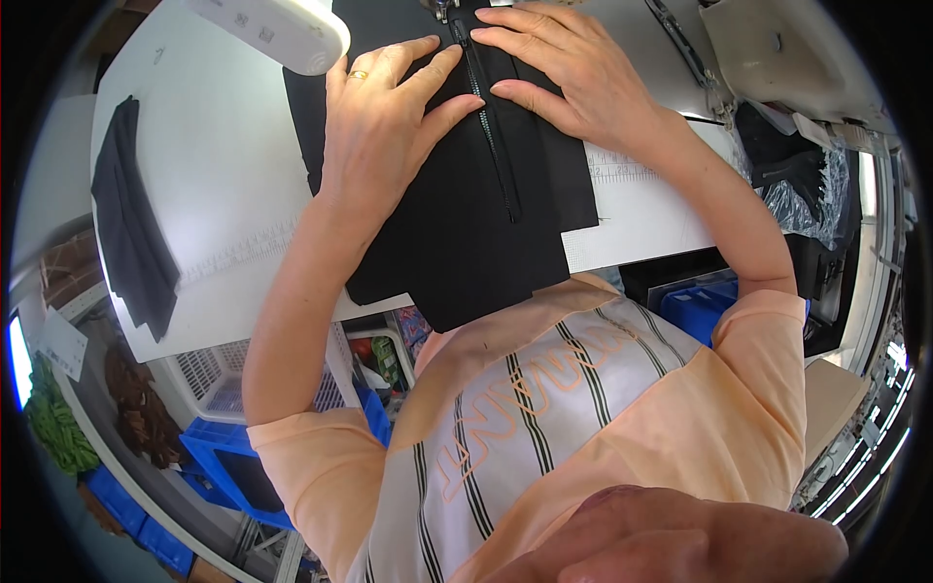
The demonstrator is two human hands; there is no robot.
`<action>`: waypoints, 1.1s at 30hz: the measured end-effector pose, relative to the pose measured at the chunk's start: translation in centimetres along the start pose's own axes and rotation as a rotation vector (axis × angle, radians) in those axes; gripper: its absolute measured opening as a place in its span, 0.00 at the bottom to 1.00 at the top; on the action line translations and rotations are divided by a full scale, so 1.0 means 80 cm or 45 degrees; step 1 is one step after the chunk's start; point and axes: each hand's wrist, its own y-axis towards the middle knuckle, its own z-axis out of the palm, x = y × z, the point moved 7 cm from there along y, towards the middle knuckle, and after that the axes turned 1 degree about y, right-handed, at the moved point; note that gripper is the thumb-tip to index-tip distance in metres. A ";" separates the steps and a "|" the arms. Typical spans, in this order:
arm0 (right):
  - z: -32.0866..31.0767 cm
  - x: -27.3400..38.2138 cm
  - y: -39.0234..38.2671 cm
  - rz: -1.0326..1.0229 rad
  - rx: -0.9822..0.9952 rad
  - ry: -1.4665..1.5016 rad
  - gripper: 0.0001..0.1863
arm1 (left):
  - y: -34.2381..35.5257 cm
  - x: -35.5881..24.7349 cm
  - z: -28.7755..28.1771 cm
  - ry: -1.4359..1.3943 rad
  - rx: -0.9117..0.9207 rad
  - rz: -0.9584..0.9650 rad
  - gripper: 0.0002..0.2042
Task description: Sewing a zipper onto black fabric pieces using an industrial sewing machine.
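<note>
A black fabric piece (428,214) lies on the white sewing table and hangs over its near edge towards me. Down its middle runs a black zipper (494,146) with pale metal teeth. My left hand (384,117) rests on the cloth left of the zipper, fingers spread, thumb tip touching the zipper's edge. To the right, my right hand (569,68) lies with fingers stretched out on the fabric near the zipper's far end. Just beyond the fingertips stands the sewing machine's presser foot (442,8), at the zipper's upper end and partly cut off by the picture's edge.
A white lamp-like machine part (277,34) juts in above my left hand. Another dark cloth piece (131,223) lies at the table's left. Below it stand a white basket (219,374) and a blue crate (233,462). Plastic-wrapped dark goods (802,180) sit at the right.
</note>
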 end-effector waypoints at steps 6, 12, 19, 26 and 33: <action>-0.002 -0.003 0.003 -0.052 -0.047 0.002 0.27 | -0.001 -0.004 0.000 0.037 -0.025 0.043 0.20; 0.001 -0.007 0.005 -0.094 -0.027 0.021 0.25 | 0.000 -0.004 0.000 0.018 -0.062 -0.001 0.19; -0.003 0.004 0.006 -0.018 -0.041 -0.078 0.23 | 0.001 -0.003 -0.005 -0.109 -0.066 -0.052 0.18; -0.002 -0.004 0.005 -0.046 -0.032 -0.014 0.24 | 0.001 -0.002 -0.003 -0.034 0.052 -0.022 0.22; 0.001 -0.011 0.003 -0.010 0.005 0.062 0.25 | -0.002 -0.003 -0.002 0.061 0.056 0.007 0.27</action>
